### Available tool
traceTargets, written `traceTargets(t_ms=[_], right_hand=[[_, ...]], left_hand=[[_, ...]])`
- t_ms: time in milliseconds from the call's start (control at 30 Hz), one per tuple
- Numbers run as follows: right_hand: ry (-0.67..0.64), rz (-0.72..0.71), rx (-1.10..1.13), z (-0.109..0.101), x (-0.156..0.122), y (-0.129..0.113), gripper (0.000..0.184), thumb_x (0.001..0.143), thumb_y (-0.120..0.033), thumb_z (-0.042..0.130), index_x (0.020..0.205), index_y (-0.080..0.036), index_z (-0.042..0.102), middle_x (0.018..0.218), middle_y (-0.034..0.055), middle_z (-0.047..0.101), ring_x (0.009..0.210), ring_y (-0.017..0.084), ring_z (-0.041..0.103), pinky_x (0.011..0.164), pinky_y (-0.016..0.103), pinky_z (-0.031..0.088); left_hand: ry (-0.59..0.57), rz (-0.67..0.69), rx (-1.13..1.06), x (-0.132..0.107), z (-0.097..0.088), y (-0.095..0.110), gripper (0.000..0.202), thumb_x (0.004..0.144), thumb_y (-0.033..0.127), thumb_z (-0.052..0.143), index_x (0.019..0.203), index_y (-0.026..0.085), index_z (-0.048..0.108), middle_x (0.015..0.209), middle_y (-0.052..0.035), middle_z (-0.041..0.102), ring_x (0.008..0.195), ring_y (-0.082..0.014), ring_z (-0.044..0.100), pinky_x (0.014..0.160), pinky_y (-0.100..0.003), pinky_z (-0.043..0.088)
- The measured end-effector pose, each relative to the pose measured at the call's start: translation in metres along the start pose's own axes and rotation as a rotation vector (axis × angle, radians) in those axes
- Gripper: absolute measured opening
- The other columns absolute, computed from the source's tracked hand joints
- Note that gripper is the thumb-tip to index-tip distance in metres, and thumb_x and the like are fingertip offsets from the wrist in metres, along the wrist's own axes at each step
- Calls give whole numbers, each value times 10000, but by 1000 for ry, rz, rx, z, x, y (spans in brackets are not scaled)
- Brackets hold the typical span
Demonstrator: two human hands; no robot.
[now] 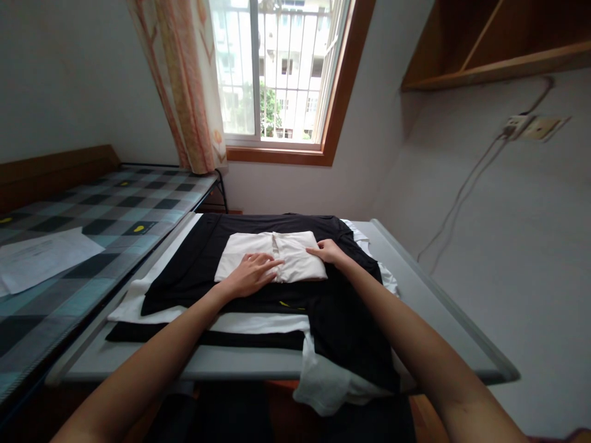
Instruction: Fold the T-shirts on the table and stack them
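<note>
A white garment (302, 261), folded into a flat rectangle with a seam down its middle, lies on a spread black shirt (194, 258). My left hand (253, 272) rests on the left half of the white garment, palm down, fingers stretched out towards the middle seam. At the garment's right edge, my right hand (329, 252) has its fingers closed on the cloth; part of the grip is hidden. Under the black shirt, white cloth (268, 322) and another black layer show along the near side. A pale sleeve (323, 381) hangs over the table's front edge.
The clothes lie on a grey table (443, 332). To the left is a bed with a checked mattress (92, 246) and a paper sheet (46, 258) on it. A curtain (184, 86) hangs beside the window. Cables (455, 206) run down the right wall from a socket.
</note>
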State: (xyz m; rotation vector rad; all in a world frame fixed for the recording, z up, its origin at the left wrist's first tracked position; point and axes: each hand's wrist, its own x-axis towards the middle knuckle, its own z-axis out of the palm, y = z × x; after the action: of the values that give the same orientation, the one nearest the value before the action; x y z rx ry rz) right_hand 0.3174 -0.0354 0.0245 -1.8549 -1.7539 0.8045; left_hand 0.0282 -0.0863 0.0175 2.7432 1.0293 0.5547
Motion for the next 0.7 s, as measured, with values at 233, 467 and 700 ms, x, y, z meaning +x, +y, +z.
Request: traceTargets(t_ms=[233,467,700], right_hand=[[18,20,149,2,-2,-2,324,755,-406,693,595,-144,590,561,-5,561,519,99,440,467,218,286],[69,-31,-21,1,-6,-12,234,832,-331,638,949,-130,661,1010,111,709,838,193,633,679,237,463],[47,-65,-38,-5,-14,-22,282,848,-269,642,1091,-130,615,1144,131,677,964,208,635,778,245,480]], left_hand=[[-89,82,-16,0,1,-2,405,999,437,365,1352,359,547,1445,-41,512,1376,-236,399,1133,-468,250],[100,-112,60,2,-10,-9,394,983,427,383,1239,272,639,1283,-81,611,1208,-240,544,1032,-417,409],[318,-626,237,-2,-28,-37,348,942,423,445,1103,233,687,1111,-97,609,989,-255,603,838,-362,485]])
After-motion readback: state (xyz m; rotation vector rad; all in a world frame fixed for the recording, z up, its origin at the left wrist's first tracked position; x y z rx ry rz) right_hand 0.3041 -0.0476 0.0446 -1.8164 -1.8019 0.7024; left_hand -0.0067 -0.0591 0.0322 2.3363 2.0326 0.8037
